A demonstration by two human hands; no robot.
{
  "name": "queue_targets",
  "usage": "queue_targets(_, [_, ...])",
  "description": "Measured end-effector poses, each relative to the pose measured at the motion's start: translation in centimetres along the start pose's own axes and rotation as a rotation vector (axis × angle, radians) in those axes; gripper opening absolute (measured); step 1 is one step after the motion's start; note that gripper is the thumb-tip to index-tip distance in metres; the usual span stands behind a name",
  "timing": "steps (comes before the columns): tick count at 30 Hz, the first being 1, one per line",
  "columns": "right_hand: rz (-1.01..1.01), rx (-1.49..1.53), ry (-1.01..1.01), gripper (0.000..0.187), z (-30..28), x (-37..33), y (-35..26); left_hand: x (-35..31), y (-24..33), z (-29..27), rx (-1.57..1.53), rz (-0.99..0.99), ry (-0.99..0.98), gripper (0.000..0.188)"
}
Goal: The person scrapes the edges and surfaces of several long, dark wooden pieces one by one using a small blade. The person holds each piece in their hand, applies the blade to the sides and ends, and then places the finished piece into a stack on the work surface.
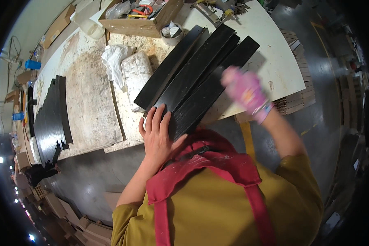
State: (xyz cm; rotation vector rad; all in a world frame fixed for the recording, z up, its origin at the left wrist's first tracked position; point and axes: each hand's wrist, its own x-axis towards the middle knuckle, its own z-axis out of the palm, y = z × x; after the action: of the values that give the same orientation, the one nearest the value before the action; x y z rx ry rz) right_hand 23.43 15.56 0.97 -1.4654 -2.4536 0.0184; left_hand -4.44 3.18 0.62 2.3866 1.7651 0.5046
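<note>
Stack at the left edge: a fanned row of black strips [51, 119] is laid along the left edge of the counter [90, 102], well apart from both hands.

Middle of the counter: a white rag [112, 59] and a pale padded block [136, 76] are set side by side on the dusty surface; a cardboard box of oddments [139, 16] and a small tub [171, 35] are kept at the far edge.

Left hand [156, 133]: it is laid flat, bare, with the fingers spread, on the near ends of the black boards [197, 76] at the near edge of the counter; nothing is pinched, the boards are only pressed down.

Black boards: several long boards are fanned diagonally from the near edge toward the far right corner, overlapping one another.

Right hand [245, 91]: it is gloved in pink and blurred over the right-hand board, near the right edge; whether the grip is closed on anything cannot be told.

Doing it well: judged from this, the boards should be kept pinned firmly by the flat palm, and strokes should be run along the board's length, so that nothing is shifted.
</note>
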Motion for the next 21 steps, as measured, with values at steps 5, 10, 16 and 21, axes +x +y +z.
queue_targets(5, [-0.303, 0.331, -0.070, 0.002, -1.5, -1.5, -6.7, -0.5, -0.7, 0.4, -0.057, -0.021, 0.089, 0.080])
queue_targets(10, [0.077, 0.458, -0.095, 0.003, -2.1, -1.4, -5.6, -1.2, -0.7, 1.2, -0.146, -0.048, 0.146, 0.079])
queue_targets(16, [-0.162, 0.388, -0.043, 0.007, -1.0, 2.8, -10.4, -2.3, -1.5, 2.7, -0.156, 0.039, 0.237, 0.056])
queue_targets(21, [-0.124, 0.098, -0.057, 0.011, 0.8, 7.6, -2.7, -2.1, -1.6, 3.1, -0.180, 0.050, 0.303, 0.053])
